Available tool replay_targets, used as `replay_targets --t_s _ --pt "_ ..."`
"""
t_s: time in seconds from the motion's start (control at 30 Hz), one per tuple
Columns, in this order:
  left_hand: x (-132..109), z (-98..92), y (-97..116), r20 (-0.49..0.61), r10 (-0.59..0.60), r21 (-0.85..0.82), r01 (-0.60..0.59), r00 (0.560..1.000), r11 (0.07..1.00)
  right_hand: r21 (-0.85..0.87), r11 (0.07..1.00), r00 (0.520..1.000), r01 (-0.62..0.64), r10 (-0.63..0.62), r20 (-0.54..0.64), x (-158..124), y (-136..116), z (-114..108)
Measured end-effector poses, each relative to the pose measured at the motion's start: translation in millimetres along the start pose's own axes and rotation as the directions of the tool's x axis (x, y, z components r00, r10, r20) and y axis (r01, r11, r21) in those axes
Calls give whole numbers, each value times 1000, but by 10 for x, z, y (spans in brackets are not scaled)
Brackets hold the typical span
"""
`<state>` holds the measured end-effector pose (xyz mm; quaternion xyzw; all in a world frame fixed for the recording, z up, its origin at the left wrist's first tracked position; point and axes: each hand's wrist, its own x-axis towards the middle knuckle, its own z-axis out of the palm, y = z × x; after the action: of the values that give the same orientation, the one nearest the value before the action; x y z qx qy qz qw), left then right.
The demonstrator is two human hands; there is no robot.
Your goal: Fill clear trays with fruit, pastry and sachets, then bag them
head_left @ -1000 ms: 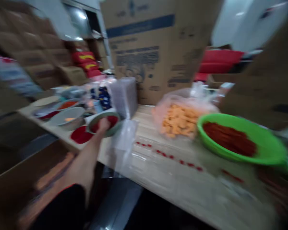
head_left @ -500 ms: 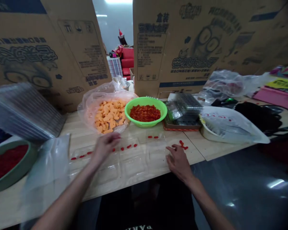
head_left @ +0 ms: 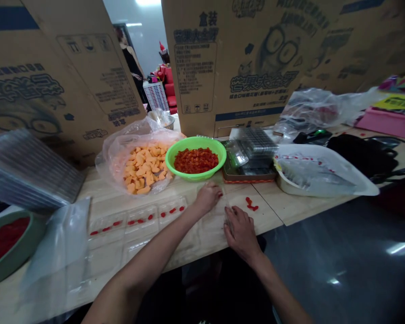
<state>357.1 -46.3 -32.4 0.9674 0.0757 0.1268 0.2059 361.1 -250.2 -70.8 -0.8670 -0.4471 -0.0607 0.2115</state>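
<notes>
My left hand is closed in a pinch over the rightmost clear plastic box, with a small red piece at its fingertips. Just to its right, my right hand rests with fingers apart at that box's right edge. To the left, a row of clear plastic boxes lies on the table; small red pieces sit in a line in their upper compartments. A few loose red pieces lie on the wood beyond my right hand.
A bright green bowl of red-orange pieces stands behind, beside a plastic bag of orange pieces. Stacked clear trays and a dull green basin are left. A white scoop-shaped tray stands right. Cardboard boxes wall the back; a person stands beyond.
My left hand has moved right along the row to the rightmost box. My right hand has shifted slightly toward it. The view has turned a little, and a person now shows in the gap.
</notes>
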Motion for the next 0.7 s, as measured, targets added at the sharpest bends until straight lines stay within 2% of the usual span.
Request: replay_targets --t_s 0.13,0.2,0.27,0.33,0.43,0.53,0.6,0.7 --pt "-217 -147 -217 -85 -54 17 56 995 998 54 999 1000 9 -9 -11 27 65 5" --pt "-341 -179 -286 -35 19 43 -17 999 999 95 995 999 21 -17 -37 131 118 3" --pt "-443 -161 -310 35 137 68 -139 990 988 108 993 997 54 -49 -52 301 168 -4" --pt "-510 -104 -302 87 197 99 -205 977 974 86 989 993 116 -115 -17 500 188 -20" --pt "-560 10 -264 129 161 155 -180 978 971 11 978 971 207 -207 123 741 143 -52" --pt "-595 116 -216 107 109 187 -128 988 974 -43 967 946 251 -236 222 840 55 -64" --pt "-624 168 -173 58 75 203 -85 996 976 -42 967 945 252 -237 227 845 22 -61" --pt "-671 177 -99 44 52 206 -60 998 977 20 977 968 213 -214 132 792 91 -82"
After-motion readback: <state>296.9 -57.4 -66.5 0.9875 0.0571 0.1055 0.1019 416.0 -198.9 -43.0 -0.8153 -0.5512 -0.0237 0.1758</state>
